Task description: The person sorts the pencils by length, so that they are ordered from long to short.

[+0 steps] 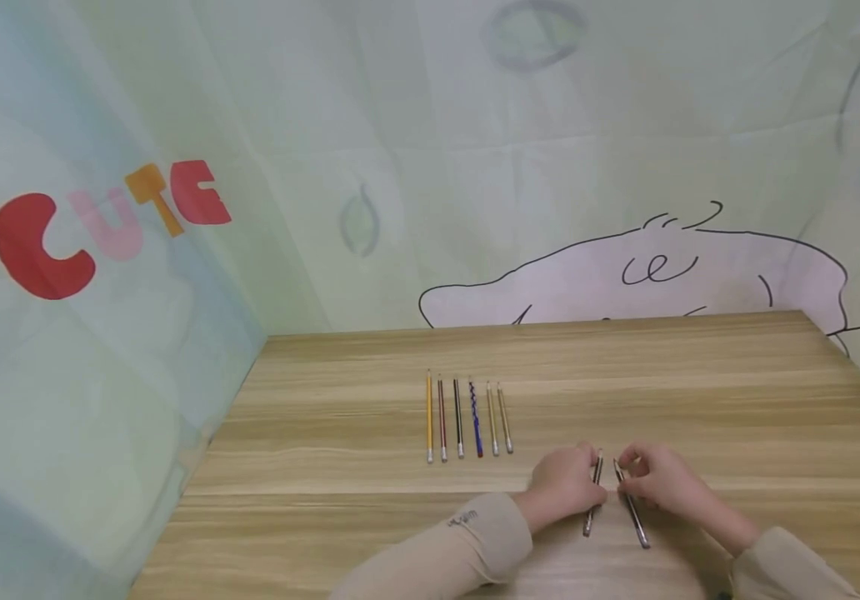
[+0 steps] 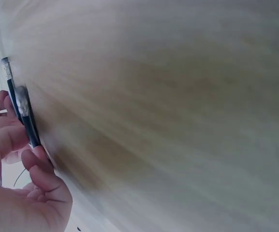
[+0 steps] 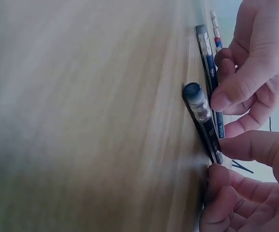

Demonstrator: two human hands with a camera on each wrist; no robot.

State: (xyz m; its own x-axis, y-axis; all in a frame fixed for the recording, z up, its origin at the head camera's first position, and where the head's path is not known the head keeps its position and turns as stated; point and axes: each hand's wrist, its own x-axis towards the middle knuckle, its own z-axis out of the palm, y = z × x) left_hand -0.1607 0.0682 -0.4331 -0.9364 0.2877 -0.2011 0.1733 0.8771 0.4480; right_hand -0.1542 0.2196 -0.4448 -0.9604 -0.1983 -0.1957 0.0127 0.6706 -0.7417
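Note:
Near the front right of the table, in the head view, my left hand [image 1: 561, 483] pinches a dark pencil [image 1: 591, 512] between thumb and fingers. My right hand [image 1: 662, 479] pinches a second dark pencil [image 1: 634, 515] just to its right. Both pencils lie with their eraser ends toward me, leaning apart at that end. The left wrist view has the left hand's pencil [image 2: 29, 123] in front, its silver ferrule showing. In the right wrist view the right hand's pencil [image 3: 206, 118] shows a dark eraser, and the left hand's pencil [image 3: 208, 55] is behind it.
Left of my hands lies a row of several pencils: a yellow one [image 1: 429, 417], a dark red one [image 1: 442, 421], a black one [image 1: 458, 421], a blue patterned one [image 1: 476, 421] and two tan ones. Printed cloth [image 1: 310, 208] hangs behind the wooden table [image 1: 325, 500].

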